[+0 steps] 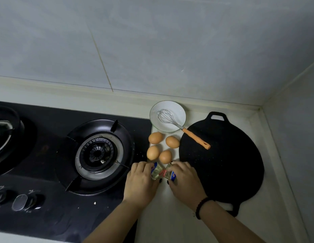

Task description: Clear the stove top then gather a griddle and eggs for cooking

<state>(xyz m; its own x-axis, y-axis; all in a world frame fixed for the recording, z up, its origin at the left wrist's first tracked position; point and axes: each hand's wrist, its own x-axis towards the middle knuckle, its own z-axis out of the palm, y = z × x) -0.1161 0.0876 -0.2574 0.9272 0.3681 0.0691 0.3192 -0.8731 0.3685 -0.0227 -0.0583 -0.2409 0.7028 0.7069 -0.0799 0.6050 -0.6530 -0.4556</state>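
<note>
A pale counter (184, 216) runs beside a black gas stove (47, 172) under a grey tiled wall. Four brown eggs (163, 146) lie in a cluster between the burner (98, 153) and the round black griddle (222, 163), which sits flat on the counter. A whisk (184, 128) leans from a white bowl (167, 116) onto the griddle. Just below the eggs, the left hand (140, 185) and right hand (186, 181) each grip one end of a small clear bottle (163, 172), fingers curled round it.
</note>
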